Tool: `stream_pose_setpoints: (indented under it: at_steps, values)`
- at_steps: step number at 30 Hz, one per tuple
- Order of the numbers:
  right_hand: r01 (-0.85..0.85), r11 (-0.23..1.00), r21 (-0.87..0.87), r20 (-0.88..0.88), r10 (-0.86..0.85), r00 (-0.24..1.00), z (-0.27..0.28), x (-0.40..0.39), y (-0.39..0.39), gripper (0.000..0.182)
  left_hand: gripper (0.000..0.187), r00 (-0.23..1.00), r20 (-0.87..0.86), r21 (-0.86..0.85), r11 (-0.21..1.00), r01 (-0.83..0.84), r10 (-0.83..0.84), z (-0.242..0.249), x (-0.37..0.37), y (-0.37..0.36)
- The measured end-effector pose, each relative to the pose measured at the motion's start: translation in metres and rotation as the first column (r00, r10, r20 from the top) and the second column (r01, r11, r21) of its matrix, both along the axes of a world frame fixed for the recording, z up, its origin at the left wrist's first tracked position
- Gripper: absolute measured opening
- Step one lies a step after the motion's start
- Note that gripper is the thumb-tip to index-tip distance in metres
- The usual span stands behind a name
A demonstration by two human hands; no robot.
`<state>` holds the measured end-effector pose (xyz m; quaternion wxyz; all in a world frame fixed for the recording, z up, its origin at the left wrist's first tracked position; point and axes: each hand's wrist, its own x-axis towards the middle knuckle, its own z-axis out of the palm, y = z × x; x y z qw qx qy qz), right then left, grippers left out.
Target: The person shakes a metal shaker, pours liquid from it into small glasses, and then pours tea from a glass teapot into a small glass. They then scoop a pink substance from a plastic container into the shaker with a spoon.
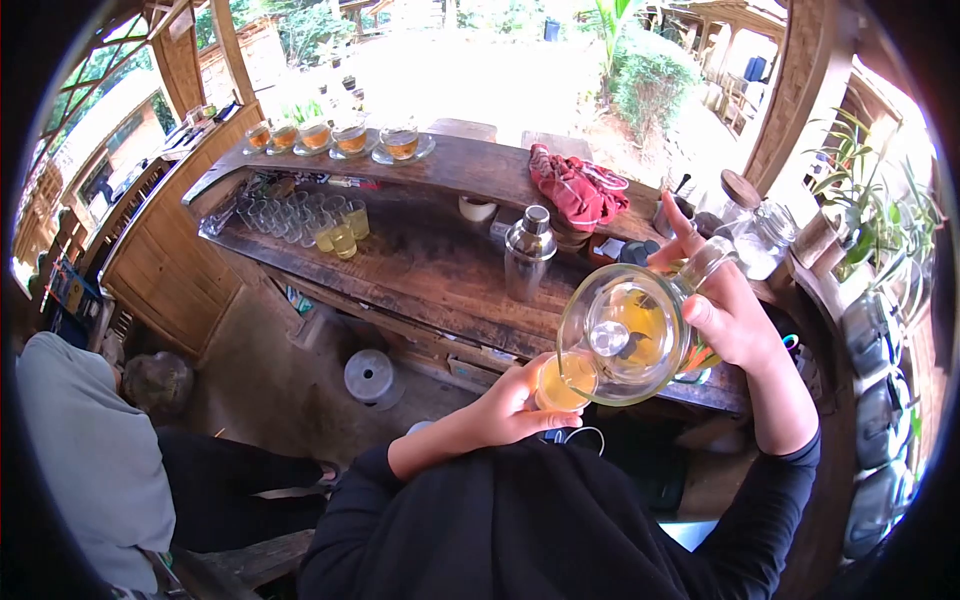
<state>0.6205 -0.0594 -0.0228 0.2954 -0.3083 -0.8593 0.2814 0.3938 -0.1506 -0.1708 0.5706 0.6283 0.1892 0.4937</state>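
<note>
My left hand (503, 408) is wrapped round a small drinking glass (565, 384) of cloudy yellow-orange drink, held in front of my body. My right hand (738, 318) grips the handle of a clear glass pitcher (648, 376), which has yellow liquid inside. The pitcher is tilted toward the glass, and its rim overlaps the glass in this view. Beyond the pitcher, a steel cocktail shaker (530, 256) stands upright on the wooden counter (430, 250).
Filled cups on saucers (400, 147) line the raised ledge at the back left. Below are several glasses (290, 218), some with yellow drink. A red cloth (578, 188) lies on the ledge near jars (765, 240). On the floor stands a stool (371, 378); a person (85, 460) is at left.
</note>
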Motion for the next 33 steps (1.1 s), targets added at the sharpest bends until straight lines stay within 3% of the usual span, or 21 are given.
stream_pose_setpoints:
  at_steps: [14, 18, 20, 24, 28, 30, 33]
  values:
    - [0.022, 0.994, -0.109, -0.073, -0.03, 0.997, -0.023, 0.019, -0.001, 0.106, 0.064, 0.999, -0.025, 0.056, 0.998, -0.031, 0.033, -0.006, 0.0, 0.0]
    - [0.033, 0.989, -0.141, -0.183, -0.058, 0.981, -0.031, 0.03, -0.004, 0.108, 0.065, 1.0, 0.005, 0.038, 0.999, -0.006, 0.006, -0.007, 0.0, 0.001]
    - [0.046, 0.967, -0.251, -0.36, -0.138, 0.923, -0.037, 0.034, -0.011, 0.114, 0.062, 0.998, 0.067, -0.021, 1.0, -0.008, 0.009, -0.01, 0.0, 0.002]
    - [0.113, 0.946, -0.303, -0.431, -0.242, 0.869, -0.045, 0.054, -0.033, 0.122, 0.063, 0.995, 0.095, -0.007, 1.0, 0.021, -0.02, -0.011, -0.002, 0.006]
    - [0.178, 0.919, -0.353, -0.609, -0.369, 0.702, -0.059, 0.067, -0.065, 0.128, 0.062, 0.998, 0.057, 0.012, 1.0, -0.014, 0.013, -0.007, -0.003, 0.008]
    - [0.104, 0.897, -0.429, -0.709, -0.406, 0.576, -0.066, 0.08, -0.077, 0.129, 0.062, 0.996, 0.085, 0.027, 1.0, -0.002, 0.0, -0.01, -0.001, 0.012]
    - [0.179, 0.892, -0.416, -0.784, -0.451, 0.427, -0.085, 0.092, -0.096, 0.132, 0.065, 0.996, 0.091, 0.121, 0.992, -0.026, 0.015, -0.014, -0.002, 0.015]
